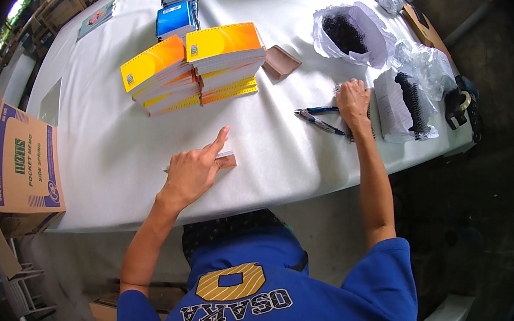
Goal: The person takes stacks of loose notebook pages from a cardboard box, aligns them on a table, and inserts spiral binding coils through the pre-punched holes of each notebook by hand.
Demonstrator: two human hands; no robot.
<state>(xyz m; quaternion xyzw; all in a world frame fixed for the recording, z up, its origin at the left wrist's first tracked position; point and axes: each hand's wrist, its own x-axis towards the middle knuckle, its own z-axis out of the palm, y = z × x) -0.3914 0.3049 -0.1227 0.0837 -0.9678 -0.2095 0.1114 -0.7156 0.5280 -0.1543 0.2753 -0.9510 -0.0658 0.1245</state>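
My left hand (192, 171) is closed around a small notepad (226, 160) near the table's front edge, its index finger stretched out. Most of the pad is hidden under the hand. Over to the right, my right hand (354, 100) reaches down with curled fingers onto loose black spiral binding coils (367, 123). Whatever its fingertips pinch is hidden. Blue-handled pliers (321, 119) lie just left of that hand. Beyond my left hand stand two stacks of yellow-orange notebooks (225, 43), side by side.
Stacked blue notebooks (176, 19) stand at the back. A brown block (281, 62) lies beside the orange stacks. White bags of black coils (353, 33) (400, 106) and a tape dispenser (456, 109) occupy the right side. An open carton (28, 161) stands at the left edge.
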